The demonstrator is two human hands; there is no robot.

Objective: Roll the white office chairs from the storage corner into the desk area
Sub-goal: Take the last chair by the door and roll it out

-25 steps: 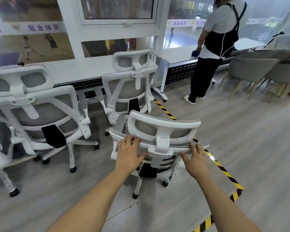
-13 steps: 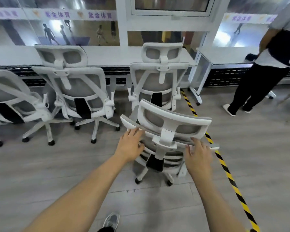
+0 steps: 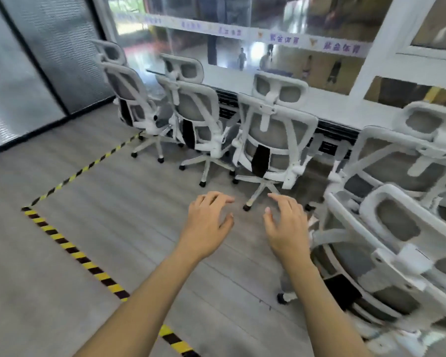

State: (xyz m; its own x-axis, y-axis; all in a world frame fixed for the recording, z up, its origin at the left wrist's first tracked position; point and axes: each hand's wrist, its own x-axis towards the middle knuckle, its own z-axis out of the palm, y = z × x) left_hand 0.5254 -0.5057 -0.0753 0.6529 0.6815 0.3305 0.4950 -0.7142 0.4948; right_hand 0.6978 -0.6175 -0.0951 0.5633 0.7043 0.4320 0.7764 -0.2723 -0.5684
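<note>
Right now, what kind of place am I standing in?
Probably an office workspace overlooking a sports hall: white office chairs lined along a long white desk, and players visible through the window.

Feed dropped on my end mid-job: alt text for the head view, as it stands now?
The left hand and right hand hover open and empty over the grey floor, holding no chair. One white office chair stands close at right; four more chairs line the white desk, and yellow-black tape crosses the floor at left.
</note>
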